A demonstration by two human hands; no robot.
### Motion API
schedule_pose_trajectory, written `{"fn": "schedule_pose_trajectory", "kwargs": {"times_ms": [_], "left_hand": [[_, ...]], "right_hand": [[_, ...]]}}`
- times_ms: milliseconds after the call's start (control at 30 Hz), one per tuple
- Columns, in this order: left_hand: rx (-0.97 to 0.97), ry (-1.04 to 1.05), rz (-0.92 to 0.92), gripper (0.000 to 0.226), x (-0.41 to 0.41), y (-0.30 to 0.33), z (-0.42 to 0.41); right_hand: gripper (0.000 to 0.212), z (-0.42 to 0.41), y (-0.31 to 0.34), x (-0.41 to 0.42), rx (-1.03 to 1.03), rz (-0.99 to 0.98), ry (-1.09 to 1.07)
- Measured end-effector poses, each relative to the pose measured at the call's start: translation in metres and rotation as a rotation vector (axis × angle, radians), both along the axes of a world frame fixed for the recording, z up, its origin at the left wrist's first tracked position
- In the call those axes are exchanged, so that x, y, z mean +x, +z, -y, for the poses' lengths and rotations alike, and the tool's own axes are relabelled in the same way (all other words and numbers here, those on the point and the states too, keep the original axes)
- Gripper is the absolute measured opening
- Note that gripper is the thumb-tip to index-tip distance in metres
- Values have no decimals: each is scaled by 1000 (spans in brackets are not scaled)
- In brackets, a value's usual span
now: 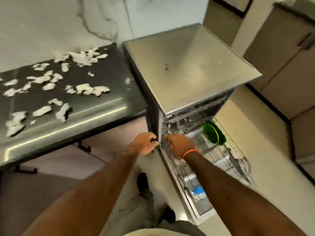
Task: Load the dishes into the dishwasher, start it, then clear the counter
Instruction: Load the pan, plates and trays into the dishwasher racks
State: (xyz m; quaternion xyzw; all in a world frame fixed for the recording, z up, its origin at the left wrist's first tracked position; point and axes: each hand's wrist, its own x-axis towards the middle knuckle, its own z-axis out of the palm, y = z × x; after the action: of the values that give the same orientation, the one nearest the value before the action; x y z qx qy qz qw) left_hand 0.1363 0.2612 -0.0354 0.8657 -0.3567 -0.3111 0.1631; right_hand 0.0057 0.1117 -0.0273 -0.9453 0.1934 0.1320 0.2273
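Landmark: the dishwasher, a steel-topped unit with its door down and lower rack drawn out.

To the left of the dishwasher, the dark counter is strewn with torn white scraps. Clearing is judged not yet begun.

At the dishwasher's front left corner, the left hand has curled fingers at the cabinet edge; a firm grip cannot be confirmed. Just beside it, the right hand, with an orange band at the wrist, reaches over the rack's near left edge. Its fingers curl downward and their tips are hidden, so whether it holds anything cannot be told.

In the rack's far part, a green plate stands on edge. A blue item lies at the near end; its type is unclear. Loading is judged partly done or near complete. The door stays open, so starting remains.
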Motion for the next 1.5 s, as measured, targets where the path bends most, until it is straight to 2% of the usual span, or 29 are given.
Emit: {"fn": "schedule_pose_trajectory", "kwargs": {"times_ms": [133,200,300,467,700,933,1267,1500], "left_hand": [[-41,212,101,42,6,37,-78],[-64,297,147,36,12,55,-113],[-101,397,176,27,22,83,-168],[-120,620,200,28,44,114,-261],[-117,865,291,49,76,134,-395],[-77,1013,352,60,113,141,-513],[-56,1126,366,67,191,141,-620],[-39,1161,350,58,284,134,-681]], "right_hand": [[46,-49,31,40,-43,72,222],[45,-73,45,63,-60,100,295],[44,-114,65,101,-92,163,451],[42,-200,97,164,-91,287,610],[44,-333,114,246,-45,408,796],[44,-453,127,308,-70,448,958],[45,-566,125,409,-41,394,1007],[46,-641,111,516,-55,331,1054]]}}
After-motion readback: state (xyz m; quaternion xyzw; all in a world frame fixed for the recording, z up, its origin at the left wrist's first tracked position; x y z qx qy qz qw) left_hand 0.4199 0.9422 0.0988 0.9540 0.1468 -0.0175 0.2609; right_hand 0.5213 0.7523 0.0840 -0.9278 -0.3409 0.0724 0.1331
